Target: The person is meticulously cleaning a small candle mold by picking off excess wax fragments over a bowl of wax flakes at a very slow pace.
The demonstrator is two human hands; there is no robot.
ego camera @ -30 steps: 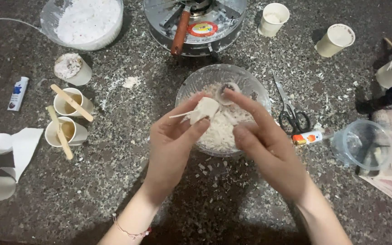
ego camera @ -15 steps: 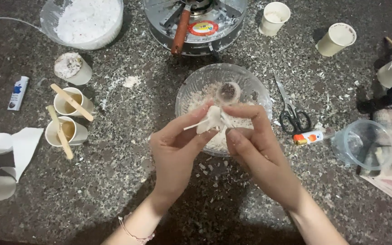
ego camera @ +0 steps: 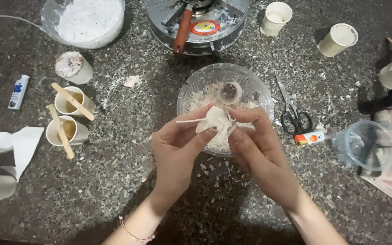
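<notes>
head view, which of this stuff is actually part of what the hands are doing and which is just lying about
In hand: left hand, right hand, white lump, glass bowl.

Lying about: scissors, cups with wooden sticks, lighter, clear cup.

dark speckled stone countertop [ego camera: 114,181], dim light

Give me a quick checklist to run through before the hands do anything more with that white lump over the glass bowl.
1. White lump pinched by left hand and right hand: ok.
2. Lump above the glass bowl, so flakes drop inside: ok.
3. Thin white strand sticking out left, free of the grip: ok.
4. Scissors lying apart from the hands: ok.
5. Whether the lump is soft: cannot tell.
</notes>
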